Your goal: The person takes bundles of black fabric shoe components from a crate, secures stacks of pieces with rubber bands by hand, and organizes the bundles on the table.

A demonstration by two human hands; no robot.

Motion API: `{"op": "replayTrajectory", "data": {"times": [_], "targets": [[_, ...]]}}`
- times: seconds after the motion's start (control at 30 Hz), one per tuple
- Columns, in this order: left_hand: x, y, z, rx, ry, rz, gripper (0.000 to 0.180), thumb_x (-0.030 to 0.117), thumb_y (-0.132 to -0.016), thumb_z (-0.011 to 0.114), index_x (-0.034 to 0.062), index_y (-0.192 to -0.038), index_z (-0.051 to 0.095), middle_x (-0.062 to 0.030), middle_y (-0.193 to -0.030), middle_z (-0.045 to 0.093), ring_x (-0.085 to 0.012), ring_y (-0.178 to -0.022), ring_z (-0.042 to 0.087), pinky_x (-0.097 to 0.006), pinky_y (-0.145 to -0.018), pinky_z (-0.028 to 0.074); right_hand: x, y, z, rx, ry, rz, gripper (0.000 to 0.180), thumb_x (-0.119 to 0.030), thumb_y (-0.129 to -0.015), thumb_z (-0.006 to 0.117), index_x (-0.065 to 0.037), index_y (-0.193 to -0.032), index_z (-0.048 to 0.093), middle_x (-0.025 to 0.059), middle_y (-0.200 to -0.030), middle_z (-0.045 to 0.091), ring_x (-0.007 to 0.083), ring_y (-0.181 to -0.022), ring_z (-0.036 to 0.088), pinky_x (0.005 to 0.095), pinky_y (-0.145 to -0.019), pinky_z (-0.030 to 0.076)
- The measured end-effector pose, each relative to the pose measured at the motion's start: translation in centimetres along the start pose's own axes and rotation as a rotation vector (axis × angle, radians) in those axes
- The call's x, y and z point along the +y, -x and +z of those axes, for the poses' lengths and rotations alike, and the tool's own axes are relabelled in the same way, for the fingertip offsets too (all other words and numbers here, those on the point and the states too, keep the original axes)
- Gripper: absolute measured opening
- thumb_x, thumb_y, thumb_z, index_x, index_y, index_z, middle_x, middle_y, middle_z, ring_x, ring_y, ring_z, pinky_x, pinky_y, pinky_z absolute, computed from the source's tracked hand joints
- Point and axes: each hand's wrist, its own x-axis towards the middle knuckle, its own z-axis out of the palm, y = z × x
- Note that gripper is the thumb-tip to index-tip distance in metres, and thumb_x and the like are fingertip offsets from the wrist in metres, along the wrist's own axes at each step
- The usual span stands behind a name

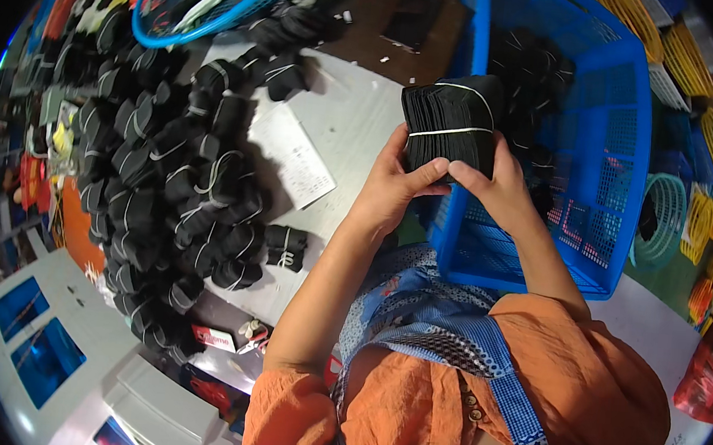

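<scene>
A thick bundle of black fabric pieces, tied crosswise with a white band, is held between both my hands. On its left side my left hand is closed around the lower corner, thumb on the near face. From the right my right hand grips it the same way, and the two thumbs nearly meet. The bundle is over the left rim of a blue plastic crate. Inside the crate lie several more black bundles, partly hidden behind the one I hold.
Many tied black bundles are heaped on the table at left. A written paper sheet lies beside them. A blue-rimmed basket stands at the back, yellow baskets and a teal basket at right.
</scene>
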Motion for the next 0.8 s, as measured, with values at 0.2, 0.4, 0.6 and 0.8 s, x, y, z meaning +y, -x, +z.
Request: {"op": "replayTrajectory", "data": {"times": [0.2, 0.4, 0.6, 0.8], "targets": [[2.1, 4.4, -4.9, 0.114, 0.187, -0.038, 0.055, 0.011, -0.083, 0.07, 0.0056, -0.13, 0.042, -0.0089, -0.112, 0.058, -0.0199, -0.096, 0.062, -0.034, -0.071, 0.059, -3.1, -1.3, 3.9, -0.177, -0.032, 0.022, 0.061, -0.039, -0.075, 0.071, 0.005, -0.111, 0.051, 0.016, -0.092, 0.063, 0.0201, -0.076, 0.064, 0.0307, -0.063, 0.052], [2.9, 7.4, -10.3, 0.233, 0.155, 0.032, 0.056, 0.009, -0.078, 0.074, 0.0032, -0.126, 0.046, -0.0079, -0.105, 0.06, -0.0167, -0.085, 0.064, -0.029, -0.065, 0.06, -5.9, -3.4, 8.7, -0.438, -0.237, 0.185, 0.058, -0.044, -0.075, 0.067, 0.004, -0.104, 0.052, 0.0052, -0.075, 0.055, 0.0077, -0.054, 0.048, 0.0214, -0.043, 0.038], [5.6, 11.1, -13.4, 0.387, 0.134, 0.115, 0.062, 0.013, -0.073, 0.079, 0.0032, -0.125, 0.046, -0.0101, -0.109, 0.06, -0.0192, -0.092, 0.062, -0.032, -0.07, 0.057, -9.8, -3.9, 13.8, -0.518, -0.206, 0.096, 0.058, -0.042, -0.076, 0.067, 0.002, -0.111, 0.052, 0.0049, -0.084, 0.058, 0.0104, -0.064, 0.052, 0.022, -0.053, 0.043], [7.4, 13.7, -14.3, 0.468, -0.032, 0.596, 0.11, 0.026, -0.072, 0.08, -0.0049, -0.146, 0.004, -0.022, -0.144, 0.03, -0.0292, -0.135, 0.029, -0.036, -0.112, 0.022, -14.8, -1.3, 19.2, -0.274, 0.303, -0.458, 0.075, -0.028, -0.067, 0.078, 0.004, -0.124, 0.041, 0.0236, -0.104, 0.062, 0.0362, -0.094, 0.063, 0.0421, -0.08, 0.05]]}}
